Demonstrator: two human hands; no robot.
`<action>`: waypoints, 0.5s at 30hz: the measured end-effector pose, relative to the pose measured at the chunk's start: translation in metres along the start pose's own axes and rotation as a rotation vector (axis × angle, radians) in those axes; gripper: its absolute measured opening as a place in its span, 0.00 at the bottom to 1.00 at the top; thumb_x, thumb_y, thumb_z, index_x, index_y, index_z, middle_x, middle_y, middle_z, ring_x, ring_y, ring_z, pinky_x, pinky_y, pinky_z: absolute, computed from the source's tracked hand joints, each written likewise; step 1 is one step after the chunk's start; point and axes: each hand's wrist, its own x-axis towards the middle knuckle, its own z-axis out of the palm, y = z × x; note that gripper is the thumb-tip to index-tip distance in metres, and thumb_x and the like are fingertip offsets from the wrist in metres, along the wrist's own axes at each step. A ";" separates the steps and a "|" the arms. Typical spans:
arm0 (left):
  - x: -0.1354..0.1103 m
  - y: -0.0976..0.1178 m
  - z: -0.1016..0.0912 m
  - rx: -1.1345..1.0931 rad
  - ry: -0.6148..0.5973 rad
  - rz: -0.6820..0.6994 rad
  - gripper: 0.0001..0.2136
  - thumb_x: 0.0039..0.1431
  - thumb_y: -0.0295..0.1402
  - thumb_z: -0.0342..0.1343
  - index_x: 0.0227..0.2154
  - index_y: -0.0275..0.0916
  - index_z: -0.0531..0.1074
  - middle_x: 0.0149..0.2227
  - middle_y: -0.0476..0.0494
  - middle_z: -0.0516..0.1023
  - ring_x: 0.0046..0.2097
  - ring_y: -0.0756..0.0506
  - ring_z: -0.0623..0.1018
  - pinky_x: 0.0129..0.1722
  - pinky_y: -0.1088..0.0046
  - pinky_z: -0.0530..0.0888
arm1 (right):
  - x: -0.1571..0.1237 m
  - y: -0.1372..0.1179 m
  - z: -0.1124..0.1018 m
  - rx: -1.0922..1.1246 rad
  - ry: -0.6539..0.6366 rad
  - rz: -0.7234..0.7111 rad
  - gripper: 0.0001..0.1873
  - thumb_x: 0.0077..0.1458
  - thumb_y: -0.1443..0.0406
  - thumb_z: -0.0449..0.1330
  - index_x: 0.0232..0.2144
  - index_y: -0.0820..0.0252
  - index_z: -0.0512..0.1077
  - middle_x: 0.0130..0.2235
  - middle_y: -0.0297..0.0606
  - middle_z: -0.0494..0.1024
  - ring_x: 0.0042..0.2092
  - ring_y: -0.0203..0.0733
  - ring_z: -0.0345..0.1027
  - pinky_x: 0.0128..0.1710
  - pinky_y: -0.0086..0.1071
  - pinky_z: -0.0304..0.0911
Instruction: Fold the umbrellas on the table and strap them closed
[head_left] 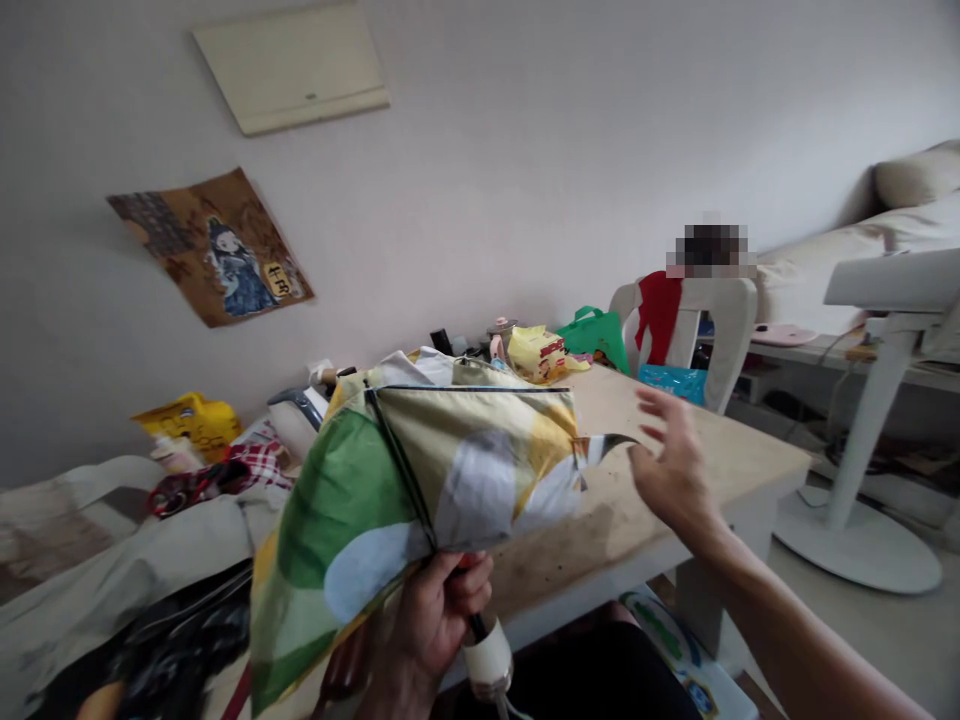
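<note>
A partly folded umbrella (480, 470) with green, white, yellow and olive patches spreads before me, its canopy loose over the ribs. My left hand (442, 610) is closed around its dark shaft, at a red part just under the canopy. Below that hand the white handle (489, 655) points down. A short strap (609, 444) sticks out from the canopy's right edge. Beside the strap's tip is my right hand (671, 465), fingers spread; whether the thumb touches the strap I cannot tell.
Under the umbrella stands a wooden-topped table (735, 455). A yellow snack bag (536, 350) and a green bag (600, 335) lie at its back. Beyond is a white chair (739, 320) with a person near it. A white pedestal stand (862, 450) rises at right; clothes (150, 530) are heaped left.
</note>
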 end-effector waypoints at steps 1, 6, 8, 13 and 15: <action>0.000 0.000 0.003 0.037 0.030 0.020 0.23 0.36 0.38 0.74 0.19 0.34 0.63 0.20 0.60 0.49 0.21 0.60 0.43 0.17 0.85 0.47 | -0.003 -0.014 -0.014 -0.039 0.053 -0.125 0.33 0.39 0.73 0.54 0.52 0.56 0.65 0.55 0.48 0.67 0.56 0.54 0.63 0.50 0.51 0.65; 0.003 -0.005 0.022 0.114 0.145 0.038 0.24 0.35 0.39 0.74 0.19 0.35 0.61 0.20 0.59 0.51 0.21 0.59 0.46 0.18 0.81 0.46 | -0.041 -0.069 -0.047 0.013 0.033 -0.341 0.24 0.52 0.71 0.58 0.52 0.51 0.68 0.51 0.45 0.72 0.55 0.54 0.66 0.53 0.50 0.63; 0.005 -0.010 0.026 0.111 0.149 0.010 0.25 0.34 0.40 0.75 0.19 0.36 0.61 0.20 0.59 0.52 0.21 0.59 0.46 0.19 0.80 0.46 | -0.051 -0.067 -0.035 0.018 -0.195 -0.211 0.22 0.55 0.63 0.61 0.53 0.51 0.68 0.48 0.44 0.76 0.50 0.53 0.71 0.51 0.49 0.66; 0.008 -0.035 0.025 0.105 0.108 -0.032 0.24 0.35 0.42 0.73 0.22 0.36 0.62 0.19 0.61 0.50 0.21 0.59 0.46 0.20 0.78 0.44 | -0.041 -0.034 0.016 0.248 -0.646 0.268 0.37 0.50 0.45 0.64 0.55 0.60 0.68 0.51 0.49 0.76 0.52 0.57 0.70 0.53 0.51 0.65; 0.007 -0.046 0.023 0.108 0.080 -0.026 0.25 0.37 0.42 0.73 0.20 0.38 0.59 0.19 0.61 0.48 0.21 0.58 0.46 0.21 0.77 0.43 | -0.035 -0.025 0.031 0.447 -0.760 0.406 0.37 0.49 0.41 0.62 0.51 0.61 0.70 0.50 0.48 0.78 0.52 0.55 0.70 0.52 0.49 0.66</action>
